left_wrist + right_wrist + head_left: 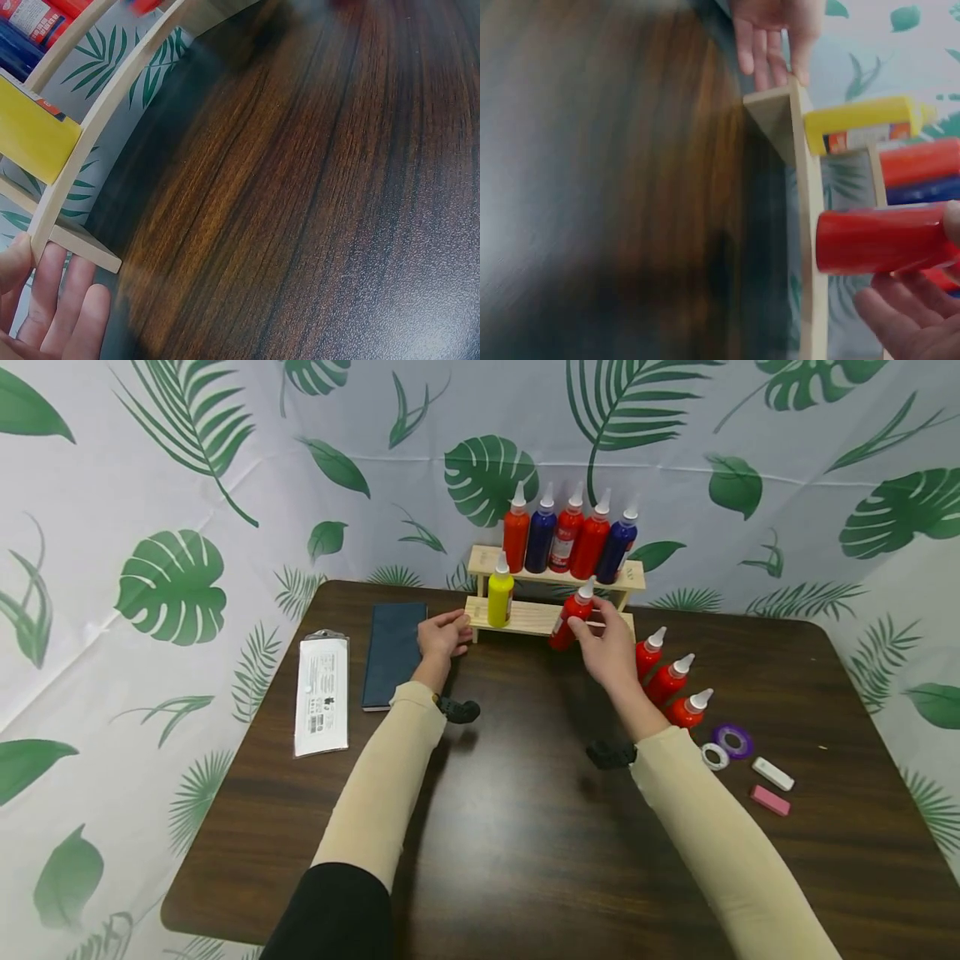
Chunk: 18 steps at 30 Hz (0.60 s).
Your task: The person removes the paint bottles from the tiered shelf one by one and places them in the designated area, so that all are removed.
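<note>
One two-tier wooden rack (536,618) stands at the far edge of the dark wooden surface (510,860). Its upper tier carries five bottles with white caps, standing side by side: from the left, one orange-red bottle (515,539), one blue bottle (540,541), two red bottles (566,539) and a second blue bottle (617,550). The lower tier carries one yellow bottle (500,597), upright near its left end.

The right hand (609,647) holds one red bottle (572,622), cap uppermost, at the front edge of the lower tier, to the right of the yellow one; the grip is closed around its side. Whether its base touches the tier cannot be told. The left hand (442,637) has a narrow grip, pinching the left end of the lower tier between thumb and fingers.

Three further red bottles (665,683) stand in a slanting row on the surface, right of the rack. Nearer the person lie two rolls of tape (733,742), one purple and one white, then two small blocks (772,774), one white and one pink. On the left lie one dark blue notebook (392,652) and, beside it, one white packet (322,693).
</note>
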### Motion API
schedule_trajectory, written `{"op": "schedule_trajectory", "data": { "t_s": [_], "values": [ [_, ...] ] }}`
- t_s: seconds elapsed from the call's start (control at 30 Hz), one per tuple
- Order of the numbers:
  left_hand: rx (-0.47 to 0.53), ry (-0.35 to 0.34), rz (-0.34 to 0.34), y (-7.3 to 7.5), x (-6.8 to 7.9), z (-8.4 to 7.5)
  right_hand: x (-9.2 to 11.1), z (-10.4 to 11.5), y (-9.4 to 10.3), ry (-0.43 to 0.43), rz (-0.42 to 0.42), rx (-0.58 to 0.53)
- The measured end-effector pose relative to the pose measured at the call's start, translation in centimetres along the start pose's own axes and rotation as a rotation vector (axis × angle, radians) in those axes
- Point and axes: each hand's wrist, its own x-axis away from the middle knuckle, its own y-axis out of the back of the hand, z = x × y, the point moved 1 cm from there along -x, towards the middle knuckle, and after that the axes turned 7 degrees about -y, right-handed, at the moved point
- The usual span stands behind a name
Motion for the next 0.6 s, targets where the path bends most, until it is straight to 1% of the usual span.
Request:
{"op": "schedule_trajectory", "data": {
  "t_s": [0.13, 0.27, 0.4, 0.6],
  "values": [
    [0.008, -0.001, -0.003, 0.2, 0.1, 0.0, 1.7, -2.4, 1.5, -0.016, -0.061, 0.074],
    [0.005, 0.0, -0.002, 0.3, 0.1, 0.0, 3.1, -4.3, 1.9, -0.009, -0.108, 0.156],
    [0.006, -0.004, 0.001, 0.2, 0.2, -0.1, 3.7, -5.3, 1.8, -0.011, -0.118, 0.183],
    [0.008, -0.008, 0.01, 0.2, 0.1, 0.0, 3.9, -5.8, 1.6, -0.021, -0.136, 0.163]
  ]
}}
